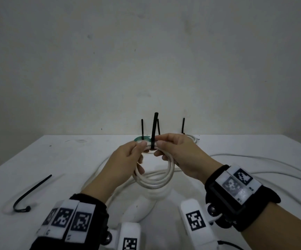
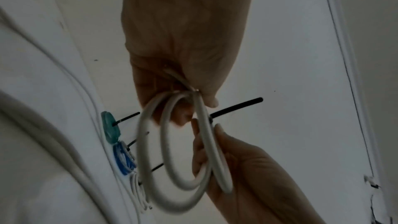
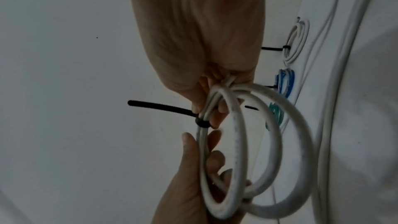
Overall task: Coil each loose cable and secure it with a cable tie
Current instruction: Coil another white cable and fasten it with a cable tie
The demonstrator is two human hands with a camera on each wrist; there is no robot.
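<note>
I hold a white cable coil (image 1: 154,175) above the table with both hands. A black cable tie (image 1: 153,129) wraps its top, the tail pointing up. My left hand (image 1: 142,150) grips the coil's left side, fingers curled through the loops. My right hand (image 1: 159,147) pinches the strands right beside the tie. In the right wrist view the tie head (image 3: 202,123) sits just below my right fingertips (image 3: 197,108), and the left hand (image 3: 193,176) comes up from below round the coil (image 3: 241,142). The left wrist view shows the coil (image 2: 183,151) and the tie's tail (image 2: 237,108).
A spare black cable tie (image 1: 32,192) lies on the white table (image 1: 56,156) at the left. Tied coils stand at the back edge: teal (image 1: 142,138), blue (image 2: 124,159) and white (image 1: 191,137). A long loose white cable (image 1: 263,170) trails over the right side.
</note>
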